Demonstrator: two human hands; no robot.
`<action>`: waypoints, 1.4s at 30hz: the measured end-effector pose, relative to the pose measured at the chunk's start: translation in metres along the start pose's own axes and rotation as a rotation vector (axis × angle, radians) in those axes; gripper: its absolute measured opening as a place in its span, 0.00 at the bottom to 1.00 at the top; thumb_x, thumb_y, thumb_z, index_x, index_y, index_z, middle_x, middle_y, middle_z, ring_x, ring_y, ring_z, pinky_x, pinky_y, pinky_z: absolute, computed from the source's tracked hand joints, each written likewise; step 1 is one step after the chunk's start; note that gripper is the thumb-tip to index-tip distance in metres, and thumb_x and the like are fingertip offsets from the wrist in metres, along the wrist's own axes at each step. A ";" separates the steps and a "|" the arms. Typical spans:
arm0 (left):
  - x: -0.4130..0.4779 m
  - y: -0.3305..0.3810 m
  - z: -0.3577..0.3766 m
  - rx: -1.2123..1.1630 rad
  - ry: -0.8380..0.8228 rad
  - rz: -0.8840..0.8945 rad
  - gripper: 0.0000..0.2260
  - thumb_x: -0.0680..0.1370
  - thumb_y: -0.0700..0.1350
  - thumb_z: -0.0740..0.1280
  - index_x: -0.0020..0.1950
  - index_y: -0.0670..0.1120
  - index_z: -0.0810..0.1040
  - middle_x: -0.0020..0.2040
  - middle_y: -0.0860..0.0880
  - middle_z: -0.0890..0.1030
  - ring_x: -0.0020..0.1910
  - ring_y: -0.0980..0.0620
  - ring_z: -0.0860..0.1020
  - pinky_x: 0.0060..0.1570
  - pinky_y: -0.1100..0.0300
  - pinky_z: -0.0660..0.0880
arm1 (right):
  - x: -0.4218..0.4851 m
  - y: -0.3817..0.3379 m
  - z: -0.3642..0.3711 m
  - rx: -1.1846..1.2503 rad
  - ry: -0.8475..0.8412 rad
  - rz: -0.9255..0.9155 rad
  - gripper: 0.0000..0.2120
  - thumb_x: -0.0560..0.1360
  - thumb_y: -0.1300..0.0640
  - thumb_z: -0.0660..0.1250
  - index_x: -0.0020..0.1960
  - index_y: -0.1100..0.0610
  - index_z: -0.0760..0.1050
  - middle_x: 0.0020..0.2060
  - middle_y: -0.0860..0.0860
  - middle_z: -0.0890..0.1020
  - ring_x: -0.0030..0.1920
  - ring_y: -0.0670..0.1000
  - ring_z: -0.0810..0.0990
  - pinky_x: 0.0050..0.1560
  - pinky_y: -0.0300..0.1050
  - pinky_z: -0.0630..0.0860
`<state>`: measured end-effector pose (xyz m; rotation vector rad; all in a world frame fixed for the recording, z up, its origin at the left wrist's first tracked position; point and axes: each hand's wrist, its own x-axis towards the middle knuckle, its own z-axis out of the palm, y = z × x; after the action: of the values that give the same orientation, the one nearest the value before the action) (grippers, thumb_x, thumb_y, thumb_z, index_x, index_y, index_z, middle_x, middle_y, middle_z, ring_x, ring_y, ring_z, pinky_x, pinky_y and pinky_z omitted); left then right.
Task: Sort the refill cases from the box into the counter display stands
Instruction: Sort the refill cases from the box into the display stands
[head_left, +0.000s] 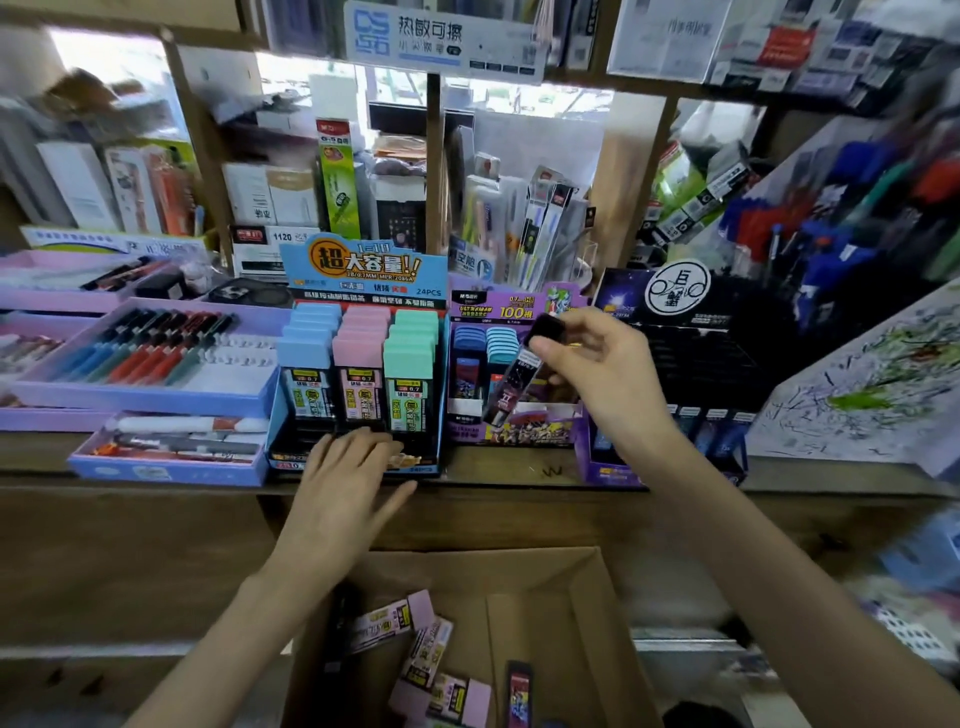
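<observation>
Right hand (587, 358) pinches dark case (511, 383) by cap, over purple stand (519, 432). Left hand (348, 467) spread flat on blue stand (363, 270). Best to straighten case, seat it in free slot. More in box (545, 597) below.

— What colours are the caps (359, 349) in the blue stand (363, 270)?
— Blue, pink, green, in rows. The next stand (488, 306) is purple with yellow print. The box (587, 623) is brown, its cases (421, 608) pink.

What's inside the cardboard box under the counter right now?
Inside the cardboard box lie several pink-capped refill cases and one dark case. The left forearm covers the box's far-left corner, and the frame edge cuts off its near end.
</observation>
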<state>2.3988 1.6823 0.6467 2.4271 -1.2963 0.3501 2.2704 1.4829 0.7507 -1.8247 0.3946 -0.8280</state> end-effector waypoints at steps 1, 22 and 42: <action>0.000 0.000 0.002 0.032 -0.006 0.005 0.17 0.74 0.48 0.71 0.60 0.43 0.78 0.57 0.46 0.79 0.59 0.44 0.76 0.65 0.44 0.65 | 0.002 -0.004 -0.006 -0.034 -0.021 -0.022 0.05 0.73 0.60 0.70 0.45 0.51 0.78 0.42 0.49 0.82 0.38 0.41 0.81 0.35 0.36 0.78; 0.005 0.012 0.014 0.129 0.055 -0.074 0.12 0.71 0.42 0.73 0.52 0.41 0.79 0.49 0.41 0.78 0.49 0.38 0.78 0.61 0.37 0.68 | -0.018 0.051 -0.082 -0.412 -0.073 -0.080 0.11 0.71 0.57 0.72 0.45 0.42 0.76 0.41 0.43 0.79 0.40 0.39 0.81 0.43 0.34 0.78; -0.087 0.063 0.067 -0.216 -0.248 0.070 0.11 0.76 0.42 0.68 0.57 0.42 0.74 0.56 0.46 0.74 0.51 0.46 0.77 0.47 0.55 0.75 | -0.127 0.109 -0.073 -0.779 -0.131 -0.060 0.07 0.77 0.54 0.65 0.51 0.56 0.79 0.42 0.49 0.81 0.41 0.45 0.78 0.42 0.40 0.76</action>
<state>2.3019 1.6864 0.5656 2.2997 -1.4407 -0.0744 2.1416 1.4673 0.6216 -2.6027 0.6388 -0.6256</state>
